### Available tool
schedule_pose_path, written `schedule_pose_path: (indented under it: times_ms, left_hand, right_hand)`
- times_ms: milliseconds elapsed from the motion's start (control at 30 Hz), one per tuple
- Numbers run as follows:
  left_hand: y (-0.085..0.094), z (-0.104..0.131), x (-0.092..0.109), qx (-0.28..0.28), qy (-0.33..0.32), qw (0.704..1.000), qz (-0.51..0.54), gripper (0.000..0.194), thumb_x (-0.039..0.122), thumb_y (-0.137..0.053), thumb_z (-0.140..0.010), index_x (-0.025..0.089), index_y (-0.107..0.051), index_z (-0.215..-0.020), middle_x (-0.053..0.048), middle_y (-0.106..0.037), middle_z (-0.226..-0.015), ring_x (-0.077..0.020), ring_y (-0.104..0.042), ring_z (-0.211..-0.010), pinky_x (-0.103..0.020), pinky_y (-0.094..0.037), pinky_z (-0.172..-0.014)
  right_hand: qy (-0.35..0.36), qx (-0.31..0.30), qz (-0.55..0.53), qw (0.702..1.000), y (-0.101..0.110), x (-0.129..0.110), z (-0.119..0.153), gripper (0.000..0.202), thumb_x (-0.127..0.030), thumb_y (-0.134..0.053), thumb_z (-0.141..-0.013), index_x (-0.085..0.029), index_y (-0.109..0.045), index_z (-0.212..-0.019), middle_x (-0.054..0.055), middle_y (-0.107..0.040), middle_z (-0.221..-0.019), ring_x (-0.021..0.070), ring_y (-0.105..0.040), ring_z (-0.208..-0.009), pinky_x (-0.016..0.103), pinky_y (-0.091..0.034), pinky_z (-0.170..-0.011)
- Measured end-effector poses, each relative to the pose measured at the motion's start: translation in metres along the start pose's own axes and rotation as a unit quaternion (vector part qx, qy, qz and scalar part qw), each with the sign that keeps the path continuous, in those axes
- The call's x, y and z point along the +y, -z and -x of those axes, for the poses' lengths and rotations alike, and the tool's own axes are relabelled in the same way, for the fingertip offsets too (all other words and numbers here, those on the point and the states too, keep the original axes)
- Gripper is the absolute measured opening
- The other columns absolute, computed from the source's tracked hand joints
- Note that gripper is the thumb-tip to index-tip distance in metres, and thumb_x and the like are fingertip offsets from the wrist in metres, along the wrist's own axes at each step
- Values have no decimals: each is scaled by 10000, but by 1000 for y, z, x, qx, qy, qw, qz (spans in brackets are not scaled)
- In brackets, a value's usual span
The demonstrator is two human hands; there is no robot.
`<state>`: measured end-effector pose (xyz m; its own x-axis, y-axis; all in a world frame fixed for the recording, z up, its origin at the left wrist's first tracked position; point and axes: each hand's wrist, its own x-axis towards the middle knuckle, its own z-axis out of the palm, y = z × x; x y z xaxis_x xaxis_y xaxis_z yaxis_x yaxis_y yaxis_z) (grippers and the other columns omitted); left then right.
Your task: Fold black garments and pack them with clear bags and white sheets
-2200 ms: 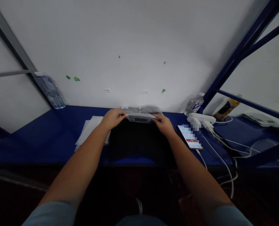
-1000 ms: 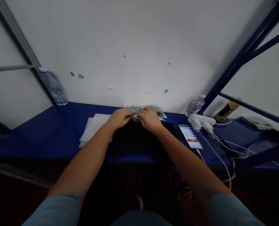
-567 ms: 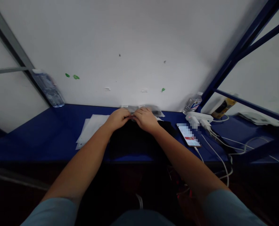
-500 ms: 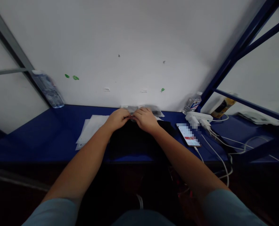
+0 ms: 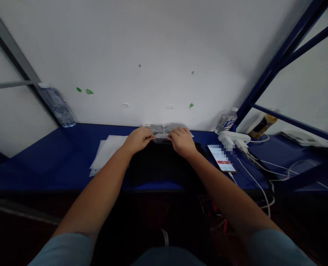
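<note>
My left hand (image 5: pixel 139 139) pinches one end of a clear, shiny plastic strip, which looks like the edge of a plastic bag (image 5: pixel 161 139). At the other end, my right hand (image 5: pixel 182 141) pinches it with thumb and fingers, so the strip is stretched between the two hands. Directly below lies a dark black item, probably folded cloth (image 5: pixel 164 162), on the blue desk; whether it sits inside the plastic is too dark to tell. Behind my fingers, more grey translucent plastic packets (image 5: pixel 168 128) lie against the wall.
White paper sheets (image 5: pixel 108 150) lie left of my left forearm. A phone (image 5: pixel 222 159) with a cable, a white power strip (image 5: pixel 234 137) and a small bottle (image 5: pixel 226 121) are on the right. A large water bottle (image 5: pixel 57 105) leans at the far left.
My right hand has moved to the right, away from my left hand, exposing the clear plastic strip between them. The left hand has hardly moved.
</note>
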<state>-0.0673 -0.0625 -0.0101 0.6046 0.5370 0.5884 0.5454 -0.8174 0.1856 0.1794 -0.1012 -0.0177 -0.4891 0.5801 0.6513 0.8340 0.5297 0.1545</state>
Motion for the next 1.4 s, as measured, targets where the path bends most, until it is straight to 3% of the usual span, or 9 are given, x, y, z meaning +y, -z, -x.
schedule_pose_path:
  times_ms: [200, 400, 567, 767, 900, 1000, 1100, 1267, 1400]
  left_hand:
    - [2, 1, -2, 5, 15, 1000, -9, 235, 276, -604, -964, 215, -688, -754, -29, -689, -772, -185, -615, -791, -318, -471, -760]
    - [5, 3, -12, 5, 34, 999, -28, 238, 288, -575, -969, 216, -674, -765, -24, -688, -782, -181, -609, -801, -306, -446, -748]
    - [5, 4, -17, -11, 41, 999, -19, 241, 326, -574, -970, 210, -691, -794, -39, -700, -807, -192, -616, -814, -327, -452, -764]
    - [4, 4, -11, 19, 41, 999, 30, 170, 352, -654, -929, 231, -701, -818, -24, -696, -797, -171, -617, -771, -312, -464, -723]
    - [-1, 2, -4, 8, 25, 999, 47, 177, 366, -681, -920, 230, -690, -807, -24, -701, -810, -173, -623, -793, -314, -468, -729]
    - [-6, 0, 0, 6, 17, 999, 43, 219, 377, -681, -922, 220, -666, -771, -24, -680, -783, -178, -615, -781, -318, -458, -719]
    - [-10, 0, 4, 9, 2, 999, 41, 249, 387, -667, -935, 212, -650, -758, -13, -650, -751, -174, -599, -750, -314, -450, -707]
    - [-12, 1, 21, 11, -42, 998, 50, 264, 365, -619, -978, 213, -637, -762, -20, -631, -758, -174, -590, -761, -314, -456, -711]
    - [-15, 0, 41, -21, -87, 996, 27, 294, 343, -568, -1008, 211, -629, -753, -38, -654, -788, -189, -600, -799, -333, -474, -758]
  right_hand:
    - [-33, 3, 11, 999, 1, 10, 9, 276, -236, -458, -1035, -168, -717, -967, 111, -727, -992, 266, -569, -982, 396, -340, -895]
    - [-97, 12, 18, 995, 6, 50, 34, 237, -241, -492, -1006, -165, -712, -959, 129, -717, -985, 283, -570, -976, 406, -366, -888]
    - [-85, 25, -40, 995, 4, 69, 50, 200, -243, -509, -1000, -165, -691, -969, 129, -710, -991, 277, -593, -972, 405, -427, -894]
    - [-92, 67, -89, 989, 5, 58, 51, 166, -220, -553, -953, -177, -677, -1054, 133, -704, -1034, 293, -613, -1006, 453, -469, -933]
    - [-56, 89, -91, 990, 8, 45, 51, 188, -206, -548, -947, -190, -697, -1060, 124, -711, -1018, 277, -628, -985, 456, -502, -932]
    - [-5, 57, -88, 994, 5, 35, 50, 237, -193, -503, -982, -199, -730, -1053, 106, -729, -939, 243, -655, -902, 419, -543, -878]
    - [36, 36, -98, 994, 0, 28, 48, 286, -167, -490, -1000, -193, -738, -1140, 116, -752, -1018, 231, -684, -949, 410, -568, -899]
    - [20, 37, -151, 988, -2, 27, 46, 294, -204, -544, -1004, -223, -710, -1246, 116, -723, -1241, 246, -665, -1170, 460, -555, -1021]
    - [24, -36, -173, 984, 4, 25, 45, 352, -220, -645, -935, -204, -678, -1286, 138, -712, -1250, 277, -663, -1166, 493, -548, -1007]
